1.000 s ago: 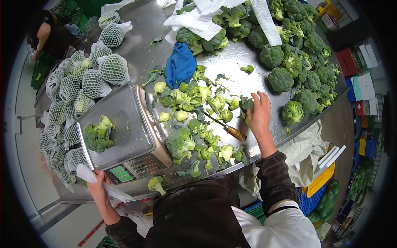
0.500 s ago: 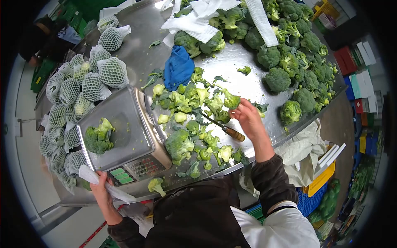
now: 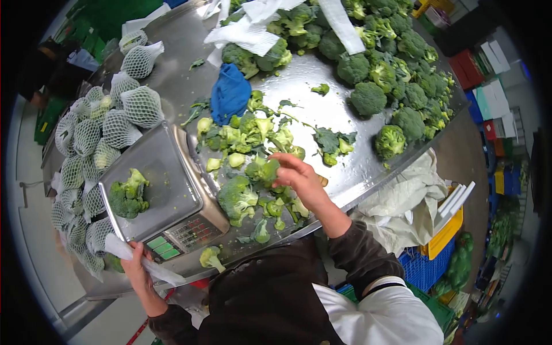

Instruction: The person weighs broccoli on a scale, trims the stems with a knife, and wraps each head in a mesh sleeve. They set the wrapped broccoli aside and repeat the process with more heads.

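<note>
My left hand point(image 3: 138, 269) is closed on a flattened white foam net sleeve point(image 3: 163, 272) at the near corner of the scale point(image 3: 167, 172). A broccoli head point(image 3: 129, 194) rests on the scale's steel pan. Over the trimmings, my right hand point(image 3: 302, 181) has its fingers around a broccoli floret point(image 3: 262, 171). Behind that hand a knife shows only the end of its wooden handle point(image 3: 324, 181); its blade is hidden. Just below the held floret sits a larger broccoli head point(image 3: 237, 199). A small broccoli piece point(image 3: 212, 259) lies by the table's front edge.
Broccoli heads in foam nets point(image 3: 121, 127) are piled on the left. Loose broccoli point(image 3: 411, 95) is heaped at the back right, with white net sleeves point(image 3: 340, 26) on top. A blue cloth point(image 3: 230, 95) lies mid-table. Below the edge stands a blue crate point(image 3: 428, 270).
My right hand has moved left and toward me with a floret, now near the larger broccoli head. Stalk and leaf pieces lie right of the pile. My left hand keeps the sleeve at the scale.
</note>
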`<state>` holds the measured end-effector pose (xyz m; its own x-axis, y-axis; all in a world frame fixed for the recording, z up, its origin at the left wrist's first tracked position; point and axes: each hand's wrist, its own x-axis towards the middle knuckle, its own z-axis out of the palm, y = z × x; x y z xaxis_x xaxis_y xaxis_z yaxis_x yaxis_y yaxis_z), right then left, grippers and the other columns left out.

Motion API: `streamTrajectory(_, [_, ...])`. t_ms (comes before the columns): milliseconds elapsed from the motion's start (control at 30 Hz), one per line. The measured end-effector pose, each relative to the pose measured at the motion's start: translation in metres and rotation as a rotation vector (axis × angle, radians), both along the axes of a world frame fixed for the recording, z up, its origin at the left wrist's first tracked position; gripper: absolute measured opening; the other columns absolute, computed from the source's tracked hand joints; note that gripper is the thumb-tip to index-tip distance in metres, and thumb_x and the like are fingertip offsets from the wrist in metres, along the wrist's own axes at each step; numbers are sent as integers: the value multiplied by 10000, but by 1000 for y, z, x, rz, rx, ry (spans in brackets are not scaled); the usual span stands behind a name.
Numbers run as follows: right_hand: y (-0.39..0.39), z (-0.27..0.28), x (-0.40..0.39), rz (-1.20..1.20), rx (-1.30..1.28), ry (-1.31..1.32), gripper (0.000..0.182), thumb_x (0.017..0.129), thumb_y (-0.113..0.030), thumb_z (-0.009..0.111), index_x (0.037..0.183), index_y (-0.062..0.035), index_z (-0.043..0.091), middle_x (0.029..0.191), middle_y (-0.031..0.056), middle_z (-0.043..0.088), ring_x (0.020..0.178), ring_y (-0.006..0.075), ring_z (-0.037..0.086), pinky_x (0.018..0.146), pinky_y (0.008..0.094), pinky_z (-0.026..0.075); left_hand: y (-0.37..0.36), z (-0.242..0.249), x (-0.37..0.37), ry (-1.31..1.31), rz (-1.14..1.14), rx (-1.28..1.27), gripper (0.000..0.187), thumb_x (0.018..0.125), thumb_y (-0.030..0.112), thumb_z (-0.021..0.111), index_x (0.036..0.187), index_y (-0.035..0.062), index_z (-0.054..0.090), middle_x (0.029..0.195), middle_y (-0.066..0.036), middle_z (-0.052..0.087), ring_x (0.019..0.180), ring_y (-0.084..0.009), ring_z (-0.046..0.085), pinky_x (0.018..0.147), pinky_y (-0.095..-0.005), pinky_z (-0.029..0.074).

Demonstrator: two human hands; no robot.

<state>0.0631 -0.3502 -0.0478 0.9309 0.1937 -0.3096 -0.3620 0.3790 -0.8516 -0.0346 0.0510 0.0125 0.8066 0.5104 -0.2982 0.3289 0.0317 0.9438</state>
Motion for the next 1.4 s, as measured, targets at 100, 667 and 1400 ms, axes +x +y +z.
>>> streamTrajectory(100, [-14, -9, -8, 20, -435, -196, 309, 810, -83, 564, 1117, -56, 580, 932, 41, 533, 845, 160, 556, 754, 265, 498, 5, -3, -2, -6, -16, 1, 187, 770, 107, 662, 833, 45, 497, 626, -34, 474, 510, -130, 474, 469, -235, 380])
streamTrajectory(667, [7, -14, 29, -47, -1008, -645, 359, 750, -48, 633, 1100, -55, 550, 1052, 136, 552, 929, 283, 569, 795, 333, 461, -12, 7, 10, 28, -29, 33, 177, 763, 123, 656, 810, 33, 511, 584, -46, 506, 494, -131, 485, 473, -241, 371])
streamTrajectory(1400, [4, -37, 47, -52, -1211, -742, 431, 740, -51, 652, 1150, -73, 523, 1200, 164, 489, 1115, 351, 458, 941, 394, 384, -20, -10, -19, 156, -100, -8, 146, 781, 124, 648, 802, 25, 543, 608, -39, 522, 472, -102, 474, 452, -225, 359])
